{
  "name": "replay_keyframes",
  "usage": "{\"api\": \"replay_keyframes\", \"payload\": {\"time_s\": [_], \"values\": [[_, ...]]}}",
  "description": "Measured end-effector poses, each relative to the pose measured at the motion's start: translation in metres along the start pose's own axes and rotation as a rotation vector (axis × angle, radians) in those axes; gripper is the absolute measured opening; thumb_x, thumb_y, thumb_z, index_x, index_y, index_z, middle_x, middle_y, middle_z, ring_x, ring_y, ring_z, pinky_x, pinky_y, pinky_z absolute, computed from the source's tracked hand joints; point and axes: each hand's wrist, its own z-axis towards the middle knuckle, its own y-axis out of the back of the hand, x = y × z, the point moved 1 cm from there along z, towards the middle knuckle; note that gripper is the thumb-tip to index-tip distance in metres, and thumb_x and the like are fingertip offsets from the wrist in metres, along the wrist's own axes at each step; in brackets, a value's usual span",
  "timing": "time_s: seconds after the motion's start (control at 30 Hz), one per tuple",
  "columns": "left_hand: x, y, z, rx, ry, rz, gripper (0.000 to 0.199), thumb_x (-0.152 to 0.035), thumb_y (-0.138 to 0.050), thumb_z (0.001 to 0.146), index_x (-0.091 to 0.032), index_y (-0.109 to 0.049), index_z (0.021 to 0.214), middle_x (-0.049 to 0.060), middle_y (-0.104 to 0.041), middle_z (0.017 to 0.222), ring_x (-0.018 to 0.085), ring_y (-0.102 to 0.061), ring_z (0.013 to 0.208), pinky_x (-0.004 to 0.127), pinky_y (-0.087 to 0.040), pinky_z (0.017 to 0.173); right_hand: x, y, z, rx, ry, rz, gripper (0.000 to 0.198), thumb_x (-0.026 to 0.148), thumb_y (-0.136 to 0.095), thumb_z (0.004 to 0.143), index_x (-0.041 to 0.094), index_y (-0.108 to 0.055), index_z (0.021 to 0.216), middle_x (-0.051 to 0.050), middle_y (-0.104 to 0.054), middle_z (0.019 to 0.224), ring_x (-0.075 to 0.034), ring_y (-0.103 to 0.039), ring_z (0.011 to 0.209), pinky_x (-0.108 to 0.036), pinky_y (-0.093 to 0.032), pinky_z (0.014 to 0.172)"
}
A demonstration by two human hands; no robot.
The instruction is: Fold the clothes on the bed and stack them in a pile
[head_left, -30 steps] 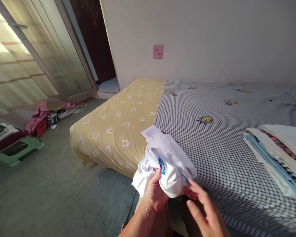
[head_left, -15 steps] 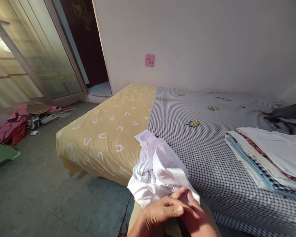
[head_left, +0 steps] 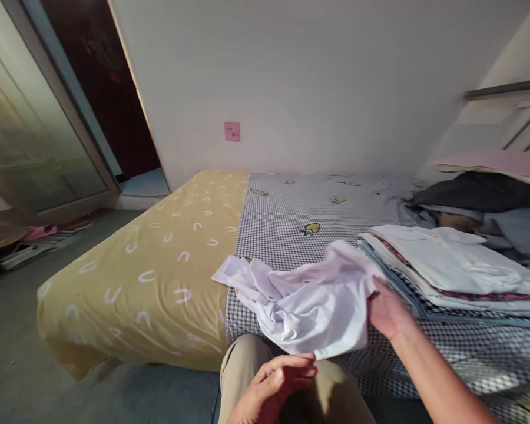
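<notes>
White shirt (head_left: 309, 300): crumpled, lying on the checked bed sheet (head_left: 291, 218) at the near edge of the bed, one corner hanging toward the yellow sheet (head_left: 159, 259); right hand (head_left: 386, 312): closed on the shirt's right edge, just beside the stack of folded clothes (head_left: 446, 271); left hand (head_left: 278, 383): loosely curled, holding nothing, just under the hem above the knee; handling note: the cloth likely wants a second grip on the opposite edge, pulled taut and shaken flat, kept off the stack.
</notes>
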Motion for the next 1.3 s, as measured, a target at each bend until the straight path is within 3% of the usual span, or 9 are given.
{"api": "replay_keyframes", "payload": {"time_s": [0.2,0.33,0.47,0.6,0.7,0.77,0.93,1.1,1.3], "values": [[-0.009,0.015,0.005,-0.504,-0.172,0.118,0.044,-0.061,-0.078,0.078,-0.026,-0.081,0.105,0.011,-0.080,0.115,0.030,-0.073,0.108,0.044,-0.055,0.104,-0.039,0.008,-0.034,-0.178,0.074,0.027,0.064,0.034,-0.083,0.064,0.034,-0.052,0.121,0.000,-0.073,0.106,-0.022,-0.071,0.106,-0.039,-0.056,0.100],[-0.066,0.018,0.016,-0.665,-0.314,0.667,0.038,-0.058,-0.073,0.082,-0.022,-0.080,0.095,0.010,-0.078,0.104,0.030,-0.069,0.111,0.042,-0.054,0.104,-0.061,0.033,-0.059,-0.284,0.125,-0.208,0.084,0.062,-0.083,0.064,0.032,-0.052,0.136,-0.006,-0.070,0.126,-0.031,-0.065,0.122,-0.050,-0.045,0.112],[-0.125,0.017,0.074,-0.799,-0.498,1.154,0.042,-0.055,-0.057,0.092,-0.025,-0.073,0.116,0.013,-0.066,0.133,0.031,-0.058,0.130,0.049,-0.045,0.113,-0.103,0.036,-0.077,-0.233,0.018,-0.330,0.085,0.068,-0.084,0.057,0.030,-0.059,0.128,-0.009,-0.074,0.121,-0.036,-0.066,0.119,-0.054,-0.050,0.101],[-0.130,0.021,0.137,-0.807,-0.186,1.532,0.042,-0.042,-0.059,0.089,-0.017,-0.066,0.122,0.023,-0.061,0.143,0.040,-0.049,0.140,0.068,-0.028,0.119,-0.137,0.024,-0.083,-0.040,-0.208,-0.216,0.062,0.064,-0.087,0.058,0.026,-0.070,0.104,-0.009,-0.080,0.104,-0.033,-0.073,0.103,-0.049,-0.055,0.090],[-0.113,0.025,0.151,-0.678,-0.035,1.633,0.024,-0.032,-0.064,0.084,-0.020,-0.072,0.102,0.017,-0.071,0.131,0.040,-0.054,0.135,0.071,-0.013,0.122,-0.132,0.021,-0.080,-0.030,-0.179,-0.047,0.053,0.063,-0.086,0.063,0.022,-0.074,0.094,-0.008,-0.081,0.097,-0.029,-0.075,0.098,-0.040,-0.057,0.090],[-0.107,0.027,0.143,-0.650,-0.051,1.613,0.018,-0.029,-0.060,0.085,-0.022,-0.074,0.094,0.013,-0.075,0.124,0.036,-0.059,0.129,0.068,-0.015,0.123,-0.115,0.024,-0.077,-0.058,-0.117,0.046,0.053,0.059,-0.088,0.065,0.022,-0.074,0.100,-0.007,-0.082,0.104,-0.026,-0.074,0.103,-0.036,-0.058,0.092],[-0.125,0.023,0.093,-0.521,-0.139,1.402,0.037,-0.052,-0.056,0.088,-0.022,-0.078,0.092,0.012,-0.077,0.119,0.030,-0.069,0.114,0.047,-0.050,0.109,-0.067,0.031,-0.070,-0.091,-0.008,0.193,0.053,0.047,-0.092,0.061,0.024,-0.072,0.104,-0.004,-0.081,0.108,-0.025,-0.073,0.108,-0.035,-0.061,0.090],[-0.159,0.013,0.030,-0.479,-0.292,1.347,0.042,-0.066,-0.066,0.080,-0.028,-0.081,0.076,0.007,-0.082,0.104,0.032,-0.071,0.114,0.051,-0.035,0.125,-0.030,0.030,-0.069,-0.265,0.040,0.175,0.045,0.046,-0.086,0.065,0.025,-0.069,0.101,-0.001,-0.079,0.083,-0.027,-0.075,0.085,-0.042,-0.064,0.076],[-0.176,0.012,-0.049,-1.007,-0.390,0.966,0.047,-0.066,-0.081,0.067,-0.026,-0.081,0.092,0.008,-0.082,0.106,0.036,-0.071,0.116,0.052,-0.056,0.106,0.020,0.051,-0.081,-0.328,0.189,0.043,0.044,0.046,-0.082,0.066,0.025,-0.069,0.102,-0.006,-0.077,0.082,-0.031,-0.075,0.085,-0.042,-0.063,0.073]]}}
